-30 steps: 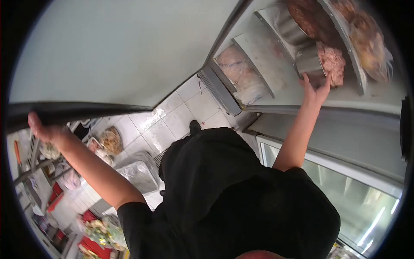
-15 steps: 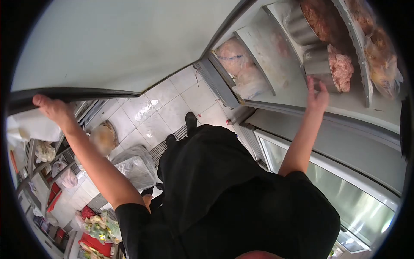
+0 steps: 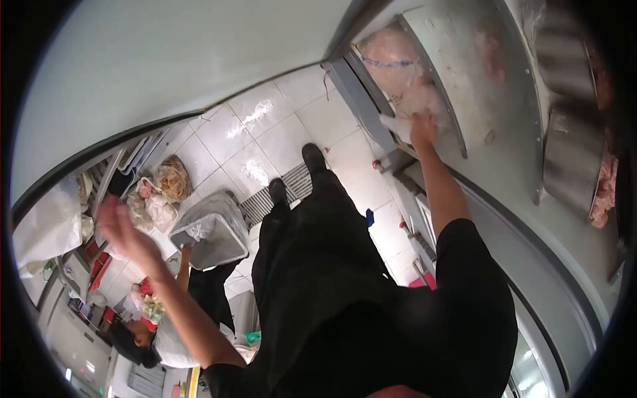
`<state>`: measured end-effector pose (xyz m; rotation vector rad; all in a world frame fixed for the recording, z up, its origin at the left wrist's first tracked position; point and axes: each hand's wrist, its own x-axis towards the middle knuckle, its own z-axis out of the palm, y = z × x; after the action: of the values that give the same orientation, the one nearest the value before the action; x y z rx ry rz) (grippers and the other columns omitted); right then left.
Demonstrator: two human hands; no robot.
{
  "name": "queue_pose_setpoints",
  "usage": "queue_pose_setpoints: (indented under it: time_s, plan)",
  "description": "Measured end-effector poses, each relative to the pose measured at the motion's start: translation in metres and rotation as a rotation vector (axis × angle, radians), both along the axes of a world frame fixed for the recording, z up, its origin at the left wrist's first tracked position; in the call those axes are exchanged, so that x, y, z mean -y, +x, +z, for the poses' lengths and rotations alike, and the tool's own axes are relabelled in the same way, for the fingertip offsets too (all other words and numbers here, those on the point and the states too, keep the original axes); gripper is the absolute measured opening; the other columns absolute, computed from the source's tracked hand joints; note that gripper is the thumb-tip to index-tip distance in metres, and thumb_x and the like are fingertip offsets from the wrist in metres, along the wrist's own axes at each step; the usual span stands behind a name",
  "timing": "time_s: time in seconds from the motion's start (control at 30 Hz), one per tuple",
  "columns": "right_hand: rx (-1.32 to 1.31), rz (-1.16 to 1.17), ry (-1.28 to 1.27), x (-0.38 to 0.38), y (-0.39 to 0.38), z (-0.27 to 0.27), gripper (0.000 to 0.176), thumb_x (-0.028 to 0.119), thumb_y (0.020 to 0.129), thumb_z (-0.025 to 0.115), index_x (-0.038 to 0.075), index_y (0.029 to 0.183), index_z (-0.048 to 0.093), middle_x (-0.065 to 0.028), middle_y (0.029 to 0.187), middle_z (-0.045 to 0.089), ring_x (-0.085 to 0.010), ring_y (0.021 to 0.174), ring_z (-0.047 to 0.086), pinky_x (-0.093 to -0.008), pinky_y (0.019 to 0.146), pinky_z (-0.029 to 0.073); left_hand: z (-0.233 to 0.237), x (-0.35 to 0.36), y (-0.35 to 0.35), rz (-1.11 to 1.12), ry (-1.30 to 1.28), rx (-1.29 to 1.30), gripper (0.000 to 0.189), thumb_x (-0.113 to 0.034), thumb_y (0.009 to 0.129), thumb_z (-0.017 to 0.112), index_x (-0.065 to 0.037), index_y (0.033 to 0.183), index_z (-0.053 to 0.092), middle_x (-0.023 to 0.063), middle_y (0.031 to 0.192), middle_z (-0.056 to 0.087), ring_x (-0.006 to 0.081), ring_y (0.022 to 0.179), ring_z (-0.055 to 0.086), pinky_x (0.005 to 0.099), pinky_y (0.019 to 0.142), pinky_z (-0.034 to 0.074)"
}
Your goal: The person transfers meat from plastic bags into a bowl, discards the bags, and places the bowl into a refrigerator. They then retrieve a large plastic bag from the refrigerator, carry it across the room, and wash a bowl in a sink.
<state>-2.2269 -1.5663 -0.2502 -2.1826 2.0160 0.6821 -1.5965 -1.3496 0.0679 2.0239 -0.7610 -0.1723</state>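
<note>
My right hand (image 3: 423,131) reaches into the lowest compartment of an open upright fridge or freezer. Its fingers are curled on the loose end of a clear plastic bag (image 3: 418,99), which lies beside a larger bag of pale pink meat (image 3: 388,56). My left hand (image 3: 126,232), smeared by motion, is raised on the left with fingers apart and nothing in them. It is off the edge of the big pale door (image 3: 166,60).
Steel pots (image 3: 574,156) of minced meat stand on a higher shelf. A person (image 3: 176,338) bends at lower left, one hand at a lined grey bin (image 3: 225,249). Bagged goods (image 3: 159,205) lie beyond it. A drain grate (image 3: 255,205) crosses the tiled floor.
My right hand has moved from beside the steel pot down to the bag in the lowest compartment. My left hand has let go of the door edge. A person has come into view beside the bin.
</note>
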Motion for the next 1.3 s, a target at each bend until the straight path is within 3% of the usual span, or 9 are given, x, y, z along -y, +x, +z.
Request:
queue_pose_setpoints:
  time_s: [0.17, 0.37, 0.5, 0.6, 0.83, 0.9, 1.1, 1.2, 1.3]
  plan:
    - [0.437, -0.188, -0.276, 0.009, -0.009, 0.054, 0.03, 0.006, 0.075, 0.057, 0.002, 0.102, 0.07, -0.0192, 0.094, 0.072, -0.0378, 0.092, 0.068, -0.0453, 0.085, 0.053, -0.119, -0.08, -0.093, -0.34, 0.375, -0.355, 0.022, -0.002, 0.094, 0.059, 0.001, 0.116, 0.06, 0.0084, 0.108, 0.067, 0.0165, 0.098, 0.064, 0.0313, 0.09, 0.051]
    - [1.027, -0.526, -0.256, -0.006, 0.001, 0.076, 0.036, -0.002, 0.074, 0.052, -0.006, 0.107, 0.067, -0.0211, 0.092, 0.071, -0.0331, 0.088, 0.07, -0.0365, 0.083, 0.054, -0.151, -0.055, -0.199, -0.873, 0.506, -0.544, 0.035, -0.006, 0.087, 0.065, -0.001, 0.121, 0.06, 0.0194, 0.108, 0.068, 0.0311, 0.1, 0.068, 0.0374, 0.088, 0.053]
    - [0.926, -0.657, -0.284, -0.034, 0.056, 0.147, 0.038, -0.007, 0.077, 0.049, -0.008, 0.112, 0.064, -0.0108, 0.094, 0.07, -0.0251, 0.085, 0.07, -0.0379, 0.078, 0.055, -0.153, -0.023, -0.238, -0.996, 0.554, -0.562, 0.048, -0.009, 0.083, 0.069, -0.001, 0.128, 0.054, 0.0212, 0.117, 0.064, 0.0356, 0.108, 0.064, 0.0427, 0.095, 0.05]
    - [1.607, -0.985, -0.097, -0.072, 0.085, 0.182, 0.056, -0.014, 0.074, 0.045, -0.004, 0.129, 0.054, -0.0139, 0.116, 0.064, -0.0295, 0.1, 0.067, -0.0432, 0.085, 0.056, -0.172, -0.024, -0.254, -1.04, 0.531, -0.57, 0.072, -0.015, 0.079, 0.076, -0.004, 0.141, 0.042, 0.0241, 0.134, 0.052, 0.0374, 0.123, 0.054, 0.0434, 0.102, 0.045]
    - [1.731, -1.048, 0.257, -0.171, 0.156, 0.228, 0.077, -0.022, 0.068, 0.044, 0.002, 0.141, 0.041, -0.0138, 0.129, 0.056, -0.0307, 0.12, 0.058, -0.0477, 0.1, 0.051, -0.165, -0.052, -0.267, -0.945, 0.625, -0.174, 0.129, -0.032, 0.056, 0.093, -0.007, 0.154, 0.014, 0.0278, 0.154, 0.02, 0.0456, 0.142, 0.024, 0.053, 0.113, 0.03]
    - [1.748, -0.987, 0.34, -0.186, 0.181, 0.233, 0.074, -0.021, 0.07, 0.047, 0.001, 0.141, 0.042, -0.0137, 0.129, 0.057, -0.03, 0.12, 0.058, -0.0472, 0.102, 0.049, -0.173, -0.063, -0.27, -0.598, 0.199, -0.292, 0.136, -0.034, 0.05, 0.095, -0.007, 0.155, 0.013, 0.028, 0.155, 0.018, 0.0482, 0.141, 0.023, 0.0564, 0.114, 0.026]
    - [1.541, -0.372, 0.554, -0.222, 0.234, 0.242, 0.062, -0.013, 0.075, 0.061, 0.0, 0.135, 0.047, -0.0106, 0.128, 0.057, -0.0226, 0.117, 0.059, -0.0412, 0.097, 0.051, -0.14, -0.081, -0.189, -0.695, 0.303, -0.139, 0.128, -0.028, 0.043, 0.097, -0.006, 0.15, 0.028, 0.0275, 0.151, 0.029, 0.0455, 0.138, 0.03, 0.0521, 0.114, 0.028]
    - [1.994, -0.879, 0.767, -0.215, 0.266, 0.269, 0.052, -0.011, 0.077, 0.063, 0.002, 0.126, 0.053, -0.0092, 0.12, 0.061, -0.0219, 0.108, 0.062, -0.0387, 0.091, 0.053, -0.148, -0.134, -0.147, -0.582, 0.352, -0.246, 0.126, -0.024, 0.039, 0.097, -0.006, 0.146, 0.034, 0.0256, 0.15, 0.033, 0.0424, 0.137, 0.035, 0.0487, 0.113, 0.032]
    - [2.013, -0.738, 0.908, -0.203, 0.27, 0.286, 0.051, -0.013, 0.076, 0.063, 0.003, 0.124, 0.055, -0.0089, 0.114, 0.063, -0.0227, 0.106, 0.064, -0.0394, 0.088, 0.055, -0.194, -0.173, -0.149, -0.502, 0.273, -0.494, 0.099, -0.017, 0.058, 0.091, -0.004, 0.143, 0.042, 0.0188, 0.146, 0.043, 0.0395, 0.141, 0.033, 0.0445, 0.115, 0.033]
